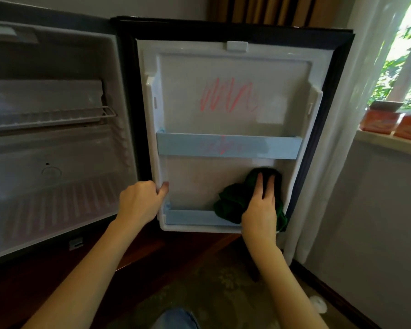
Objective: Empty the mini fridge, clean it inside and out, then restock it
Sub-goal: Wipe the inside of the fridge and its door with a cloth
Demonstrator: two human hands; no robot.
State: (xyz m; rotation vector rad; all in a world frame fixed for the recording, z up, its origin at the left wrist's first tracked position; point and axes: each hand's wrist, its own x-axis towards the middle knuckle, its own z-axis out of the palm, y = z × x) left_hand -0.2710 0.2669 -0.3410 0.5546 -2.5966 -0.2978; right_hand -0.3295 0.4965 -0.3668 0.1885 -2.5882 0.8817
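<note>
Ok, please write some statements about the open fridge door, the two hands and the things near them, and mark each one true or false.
1. The right hand presses a green cloth against the lower inside of the door. True.
2. The left hand holds a spray bottle. False: it grips the door's inner edge.
3. The red scribble on the upper door panel is already wiped off. False: it is plainly there.
4. Bottles stand on the wire shelf. False: no bottles show on it.
5. Orange boxes sit on the window sill. True.
</note>
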